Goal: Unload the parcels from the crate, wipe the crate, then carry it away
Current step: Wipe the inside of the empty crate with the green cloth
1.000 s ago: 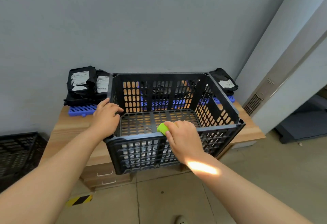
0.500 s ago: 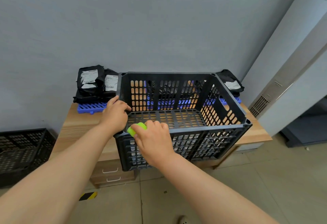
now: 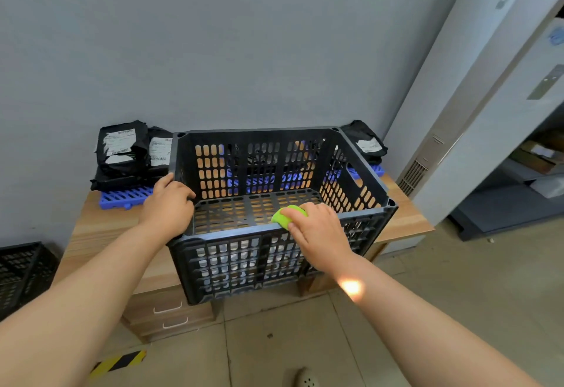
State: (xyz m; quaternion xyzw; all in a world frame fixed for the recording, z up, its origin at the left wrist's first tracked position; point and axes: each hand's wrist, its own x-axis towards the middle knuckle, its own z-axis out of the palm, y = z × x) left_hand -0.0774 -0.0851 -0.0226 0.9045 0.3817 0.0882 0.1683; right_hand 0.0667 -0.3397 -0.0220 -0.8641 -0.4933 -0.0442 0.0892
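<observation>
A black slotted crate stands on the wooden desk, overhanging its front edge, with nothing inside. My left hand grips the crate's left rim near the front corner. My right hand presses a bright green cloth on the near rim, right of its middle. Black parcels with white labels are stacked on a blue pallet left of the crate. Another black parcel lies behind the crate's right corner.
The grey wall rises right behind the desk. A second black crate sits on the floor at the left. Desk drawers face me below the crate. A white column and shelving stand at the right. Yellow-black tape marks the tiled floor.
My right hand slid the green cloth along the near rim to the left, then back toward the right. My left hand has kept its hold on the left rim.
</observation>
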